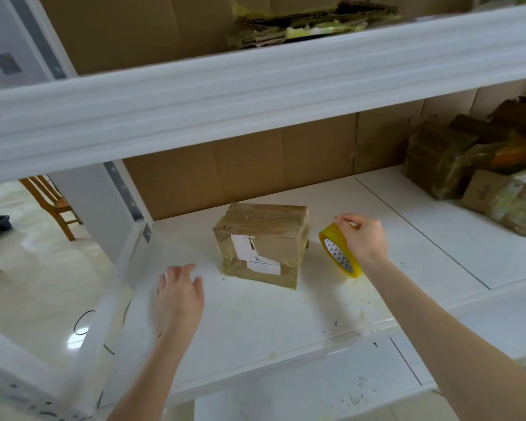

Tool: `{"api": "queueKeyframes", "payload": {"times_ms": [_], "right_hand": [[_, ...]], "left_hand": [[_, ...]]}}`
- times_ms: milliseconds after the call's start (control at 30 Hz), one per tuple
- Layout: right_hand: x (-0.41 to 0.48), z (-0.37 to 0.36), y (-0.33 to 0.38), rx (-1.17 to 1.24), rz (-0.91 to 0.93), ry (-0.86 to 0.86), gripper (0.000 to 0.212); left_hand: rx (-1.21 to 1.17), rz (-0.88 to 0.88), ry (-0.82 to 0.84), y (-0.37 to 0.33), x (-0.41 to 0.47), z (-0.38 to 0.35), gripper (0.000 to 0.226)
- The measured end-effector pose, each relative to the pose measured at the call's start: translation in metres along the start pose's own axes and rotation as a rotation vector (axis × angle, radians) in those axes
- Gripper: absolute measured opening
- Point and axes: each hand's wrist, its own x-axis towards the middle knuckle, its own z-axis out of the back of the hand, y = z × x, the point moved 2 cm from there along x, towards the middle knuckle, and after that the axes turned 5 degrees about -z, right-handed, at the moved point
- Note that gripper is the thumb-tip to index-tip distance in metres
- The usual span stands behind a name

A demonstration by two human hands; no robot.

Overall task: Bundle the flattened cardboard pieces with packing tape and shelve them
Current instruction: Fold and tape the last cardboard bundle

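- Head view: a taped cardboard bundle [263, 241] sits on the white shelf board [255, 323], toward the board's back, apart from the brown cardboard backing [255, 165] behind it.
- The bundle is blocky, wrapped in clear glossy tape, and white labels show on the face turned to the camera.
- The roll of packing tape [340, 253] stands on edge just right of the bundle, its lower rim down at the shelf board. It is yellowish and see-through, with a printed white core.
- The right hand [363, 238] grips the roll from above and from the side away from the bundle, with its fingers curled over the top rim.
- The left hand [178, 294] is left of the bundle and nearer the camera, clear of it. Its fingers are stretched out and loosely spread, palm down, and it holds nothing. It is a little blurred, so I cannot tell whether it touches the board.
- Above the bundle a white shelf beam [255, 95] crosses the whole picture, and a ragged stack of flattened cardboard [310, 22] lies on the level over it.
- Far right of the bundle, on the same level, several other taped cardboard bundles [468, 165] are heaped against the backing.
- Left of the bundle, past the shelf's upright post, a wooden chair [50, 202] stands on the pale glossy floor, and a thin black cable [84, 322] lies on the floor nearer the camera.
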Motion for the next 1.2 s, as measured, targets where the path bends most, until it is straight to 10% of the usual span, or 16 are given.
{"api": "queueKeyframes", "payload": {"times_ms": [133, 267, 633, 867, 1200], "right_hand": [[0.001, 0.001, 0.000, 0.033, 0.011, -0.023, 0.017], [0.006, 0.006, -0.001, 0.055, 0.039, -0.024, 0.011], [0.028, 0.008, 0.012, 0.175, 0.077, 0.024, 0.010], [0.002, -0.021, 0.022, 0.216, 0.077, 0.188, 0.008], [-0.024, -0.013, 0.022, 0.197, 0.063, 0.185, 0.012]], "left_hand": [[-0.173, -0.430, -0.202, -0.123, 0.029, 0.020, 0.035], [0.074, -0.406, 0.194, -0.200, 0.058, -0.005, 0.060], [-0.012, -0.790, 0.326, -0.171, 0.037, -0.007, 0.048], [-0.503, -0.162, 0.167, -0.128, 0.012, 0.001, 0.082], [-0.408, -0.428, 0.215, -0.103, 0.009, 0.011, 0.044]]}}
